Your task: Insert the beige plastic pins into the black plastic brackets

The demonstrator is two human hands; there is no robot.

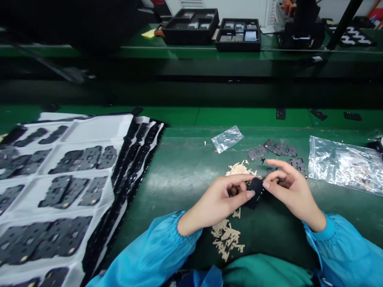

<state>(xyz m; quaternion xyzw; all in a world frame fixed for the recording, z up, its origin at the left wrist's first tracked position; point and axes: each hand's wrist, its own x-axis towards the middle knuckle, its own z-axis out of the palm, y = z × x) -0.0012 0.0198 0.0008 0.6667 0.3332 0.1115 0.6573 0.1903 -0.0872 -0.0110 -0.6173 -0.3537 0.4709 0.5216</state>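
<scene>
My left hand (226,199) is closed round the left side of a thin black plastic part (256,195), its thumb lying on top. At the right edge of that part, my right hand (287,185) pinches with the thumb and a bent finger, while the index finger stretches out above. A tiny dark piece (263,161) shows by that index fingertip; I cannot tell whether it is touched. Small beige strips (239,169) are heaped just behind my left hand, and more beige strips (227,239) lie scattered in front of it. Behind my right hand are several flat black parts (281,148).
On the left, stacked white-lined trays (119,123) hold rows of black parts (70,191). A small clear bag (227,138) lies behind the beige heap, with a larger filled bag (347,165) at right. Black divided boxes (237,46) stand on the raised green shelf (185,52).
</scene>
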